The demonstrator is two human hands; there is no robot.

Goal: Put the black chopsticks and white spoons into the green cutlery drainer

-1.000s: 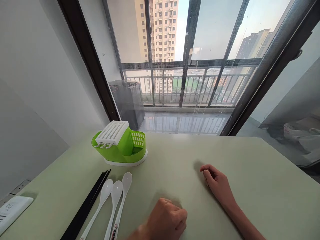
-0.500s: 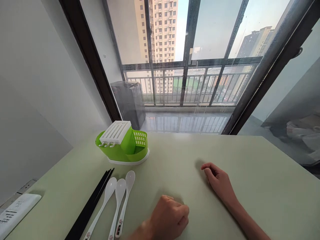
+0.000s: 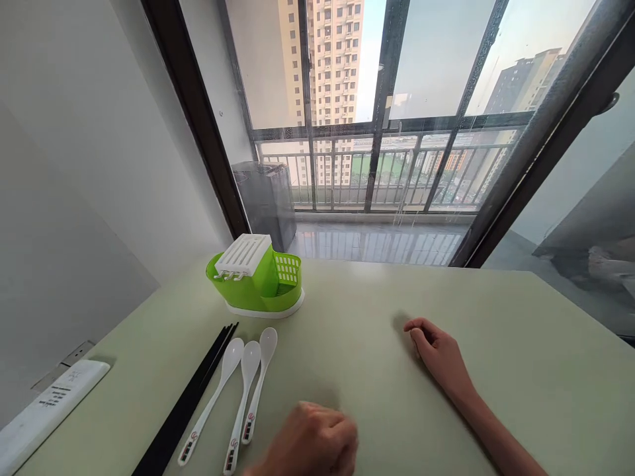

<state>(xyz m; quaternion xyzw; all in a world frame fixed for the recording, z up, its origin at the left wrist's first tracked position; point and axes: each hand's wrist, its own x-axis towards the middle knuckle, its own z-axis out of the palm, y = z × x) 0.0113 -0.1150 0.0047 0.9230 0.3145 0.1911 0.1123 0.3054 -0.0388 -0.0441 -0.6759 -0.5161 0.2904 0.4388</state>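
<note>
My left hand [image 3: 317,441] is curled into a fist at the lower middle, slightly blurred, with nothing showing in it. Just left of it lie three white spoons [image 3: 256,390], bowls pointing away from me and small logos on the handle ends. Beside the spoons is a bundle of black chopsticks [image 3: 191,403]. On the right, my right hand [image 3: 436,352] rests on the tabletop, fingers loosely curled in with the thumb against them, nothing visible inside. Beyond the spoons stands a green utensil holder [image 3: 258,284] with a white slotted top, small hooks and a white base.
A long white device with printed text [image 3: 54,400] lies at the table's left edge, near a wall socket [image 3: 77,352]. The pale green table [image 3: 377,297] meets a grey wall on the left and a dark-framed glass door at the back.
My left hand has moved left and toward me, closer to the spoons. My right hand stays in place. The view has turned slightly to the left.
</note>
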